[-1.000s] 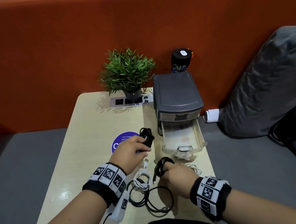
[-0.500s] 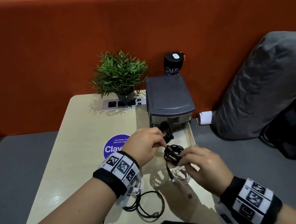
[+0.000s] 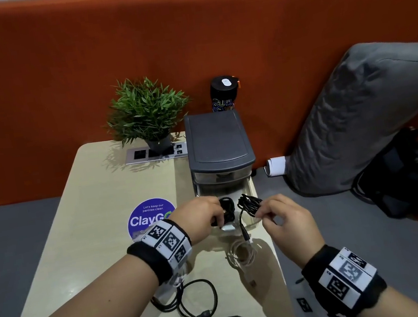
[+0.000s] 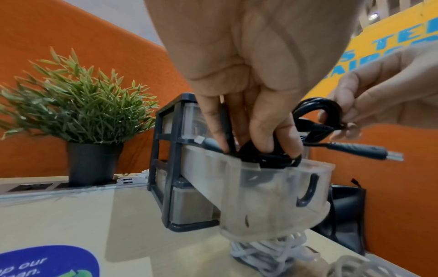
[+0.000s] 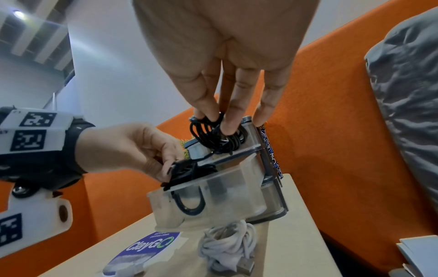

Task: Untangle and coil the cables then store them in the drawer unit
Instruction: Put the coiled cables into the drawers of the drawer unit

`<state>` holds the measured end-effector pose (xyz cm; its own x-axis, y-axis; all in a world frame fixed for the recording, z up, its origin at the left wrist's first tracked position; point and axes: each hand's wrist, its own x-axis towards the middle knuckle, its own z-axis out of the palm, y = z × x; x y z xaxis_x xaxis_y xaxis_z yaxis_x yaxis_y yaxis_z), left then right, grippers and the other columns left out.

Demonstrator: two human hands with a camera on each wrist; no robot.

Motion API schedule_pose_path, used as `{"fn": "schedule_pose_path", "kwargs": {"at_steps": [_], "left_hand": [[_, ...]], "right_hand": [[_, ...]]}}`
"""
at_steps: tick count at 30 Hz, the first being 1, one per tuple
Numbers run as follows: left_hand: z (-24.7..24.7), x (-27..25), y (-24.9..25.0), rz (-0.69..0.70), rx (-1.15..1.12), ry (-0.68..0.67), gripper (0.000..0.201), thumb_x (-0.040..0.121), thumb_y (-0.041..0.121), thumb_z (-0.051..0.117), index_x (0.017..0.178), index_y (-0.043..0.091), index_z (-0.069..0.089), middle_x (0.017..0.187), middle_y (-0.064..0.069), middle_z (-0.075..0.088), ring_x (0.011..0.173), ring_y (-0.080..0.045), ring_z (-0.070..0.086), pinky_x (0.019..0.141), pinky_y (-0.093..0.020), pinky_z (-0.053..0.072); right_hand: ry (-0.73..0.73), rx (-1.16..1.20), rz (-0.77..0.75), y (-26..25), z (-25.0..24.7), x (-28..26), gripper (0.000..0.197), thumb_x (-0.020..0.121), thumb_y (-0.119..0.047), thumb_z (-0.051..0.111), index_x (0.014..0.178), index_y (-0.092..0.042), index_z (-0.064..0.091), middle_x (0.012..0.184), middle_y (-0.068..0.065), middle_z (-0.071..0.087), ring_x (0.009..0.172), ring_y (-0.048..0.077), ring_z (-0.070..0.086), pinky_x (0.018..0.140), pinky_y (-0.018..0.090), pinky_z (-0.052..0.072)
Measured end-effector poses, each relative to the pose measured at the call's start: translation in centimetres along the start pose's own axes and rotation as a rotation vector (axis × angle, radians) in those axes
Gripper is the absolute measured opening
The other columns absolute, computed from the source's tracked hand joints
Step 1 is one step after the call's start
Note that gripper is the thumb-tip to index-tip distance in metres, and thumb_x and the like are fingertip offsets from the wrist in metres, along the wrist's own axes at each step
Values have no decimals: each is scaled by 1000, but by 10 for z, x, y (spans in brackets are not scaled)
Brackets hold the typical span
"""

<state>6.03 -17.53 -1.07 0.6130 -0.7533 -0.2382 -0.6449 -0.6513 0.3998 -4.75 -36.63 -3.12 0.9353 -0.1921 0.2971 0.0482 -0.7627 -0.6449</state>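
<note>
Two black cable coils at the open drawer point(image 3: 250, 192)

Left hand point(image 3: 200, 222) lowers one coil point(image 3: 227, 209) in — right hand point(image 3: 288, 221) pinches another bundle point(image 3: 249, 203) just right.

The cables in both hands are black, the coiled cable point(image 3: 251, 204) and the bundle point(image 3: 226, 210) alike, while the cable point(image 5: 228, 241) lying in front of the drawer looks white, perhaps slightly pinkish in the head view. The drawer unit point(image 3: 217, 141) is dark grey with a clear, frosted drawer point(image 5: 208, 195), on a pale beige surface point(image 3: 100, 226) with a round purple sticker point(image 3: 144, 217) lettered in white. Behind are an orange partition point(image 3: 58, 71), a green plant point(image 3: 145, 108) in a black pot, a grey cushion point(image 3: 356, 117), and black wristbands point(image 3: 161, 247) with black-and-white square codes.
</note>
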Motion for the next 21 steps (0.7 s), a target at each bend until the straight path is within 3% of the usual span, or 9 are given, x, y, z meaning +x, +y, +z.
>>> {"fn": "schedule_pose_path", "kwargs": {"at_steps": [5, 10, 12, 16, 19, 21], "left_hand": [[-9, -5, 4, 81, -69, -112, 32, 84, -2, 51, 91, 22, 72, 104, 7, 61, 98, -9, 53, 80, -15, 37], [-8, 7, 3, 61, 26, 106, 33, 85, 0, 51, 96, 23, 71, 108, 10, 60, 103, -10, 52, 80, -15, 31], [-7, 16, 2, 80, 76, 97, 32, 86, 2, 52, 101, 24, 70, 112, 9, 60, 106, -11, 50, 84, -16, 30], [-4, 29, 3, 146, 132, 20, 28, 90, 9, 52, 108, 24, 68, 115, 9, 60, 111, -12, 49, 94, -23, 29], [0, 34, -1, 192, 125, 23, 26, 90, 13, 54, 107, 26, 69, 114, 10, 62, 111, -12, 48, 96, -23, 27], [4, 34, -3, 234, 111, 7, 27, 88, 8, 55, 103, 24, 71, 110, 8, 64, 109, -14, 50, 96, -26, 31]], "right_hand": [[-13, 48, 16, -2, -2, 1, 24, 71, 1, 67, 68, -23, 65, 78, -15, 60, 69, 8, 57, 69, 34, 51], [22, 69, 57, -3, -2, 3, 30, 72, 2, 65, 67, -28, 63, 77, -17, 59, 70, 17, 59, 69, 43, 52], [30, 73, 72, -4, -2, 4, 30, 72, 2, 65, 67, -27, 63, 77, -18, 59, 70, 15, 58, 70, 44, 52], [22, 88, 51, -7, 0, 2, 27, 72, 2, 66, 68, -25, 63, 77, -19, 58, 70, 10, 56, 72, 38, 51], [13, 107, 68, -6, 3, 1, 28, 74, 5, 65, 69, -23, 64, 78, -17, 58, 73, 7, 57, 69, 21, 48], [0, 124, 76, -6, 5, -1, 29, 74, 5, 65, 68, -23, 63, 78, -15, 58, 74, 7, 57, 67, 17, 45]]}}
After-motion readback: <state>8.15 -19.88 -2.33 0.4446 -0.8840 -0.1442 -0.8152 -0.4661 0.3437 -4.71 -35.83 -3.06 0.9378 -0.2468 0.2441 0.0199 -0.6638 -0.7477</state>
